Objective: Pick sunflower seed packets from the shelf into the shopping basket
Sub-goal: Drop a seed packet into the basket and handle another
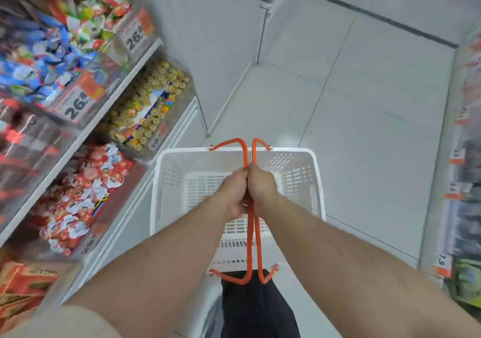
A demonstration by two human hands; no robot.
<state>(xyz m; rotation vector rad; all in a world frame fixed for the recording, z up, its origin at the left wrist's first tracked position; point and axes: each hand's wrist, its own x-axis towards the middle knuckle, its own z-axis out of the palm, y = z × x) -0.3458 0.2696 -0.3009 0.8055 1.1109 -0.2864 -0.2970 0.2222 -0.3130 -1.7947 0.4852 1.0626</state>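
I have both my left hand and right hand clenched on the orange handles of the empty basket. With no free hand, reaching the left shelf risks tipping it; seed packets unidentifiable in the blur.

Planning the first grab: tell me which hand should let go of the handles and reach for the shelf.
Probably left. Both the left hand and the right hand grip the handles, but the shelf lies left.

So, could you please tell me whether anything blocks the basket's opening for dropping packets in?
Yes: both orange handles are raised together over the white basket, held by left hand and right hand, crossing its opening.
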